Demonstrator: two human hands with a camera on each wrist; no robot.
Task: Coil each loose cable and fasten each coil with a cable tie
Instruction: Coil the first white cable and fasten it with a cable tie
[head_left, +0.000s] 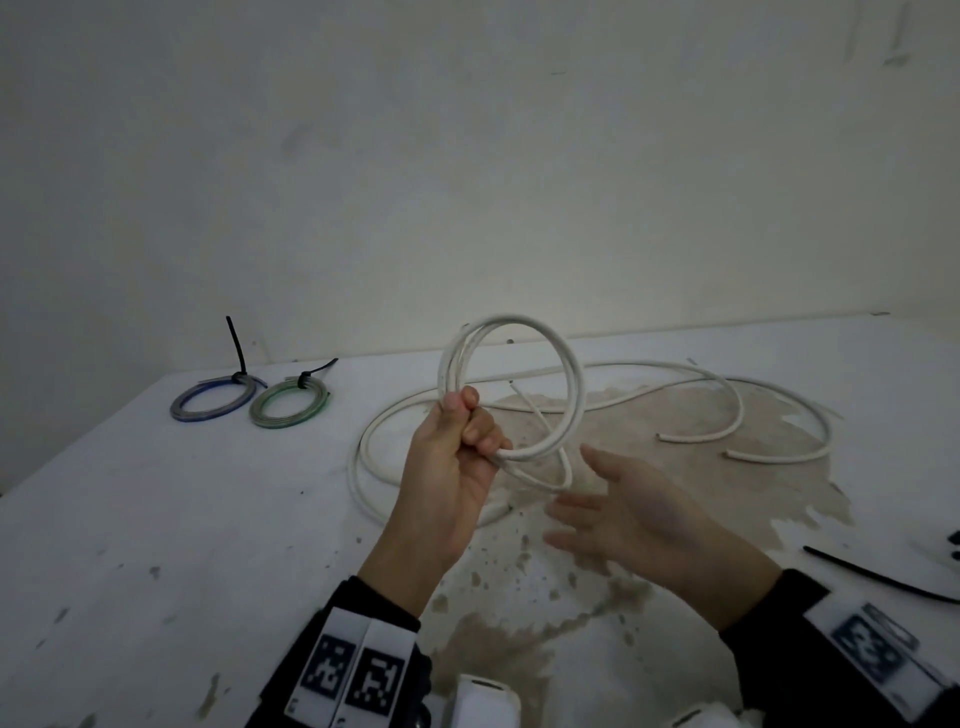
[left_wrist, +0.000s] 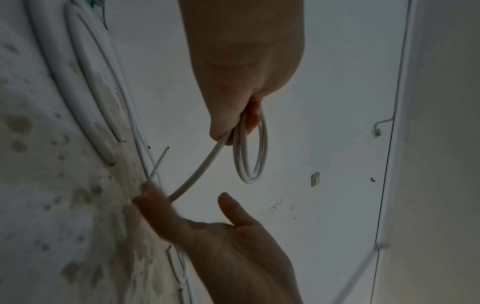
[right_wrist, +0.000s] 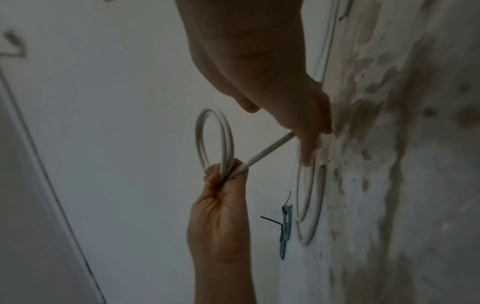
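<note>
My left hand (head_left: 470, 415) is raised over the table and grips a small coil of thin white cable (head_left: 577, 395), a couple of turns standing upright. The left wrist view shows the same hand (left_wrist: 241, 123) with the coil (left_wrist: 250, 164) hanging from its fingers. A loose tail (left_wrist: 200, 170) runs from the coil to my right hand (head_left: 576, 493). That hand is blurred and spread open just right of the coil. In the right wrist view its straight fingers (right_wrist: 309, 131) touch the tail (right_wrist: 270, 149) without curling round it.
Thicker white cables (head_left: 363, 447) lie in loose loops across the white table (head_left: 156, 519), with free ends at the right (head_left: 696, 439). A blue coil (head_left: 208, 402) and a green coil (head_left: 288, 402), each bound with a black tie, lie far left. A loose black cable tie (head_left: 878, 574) lies near right.
</note>
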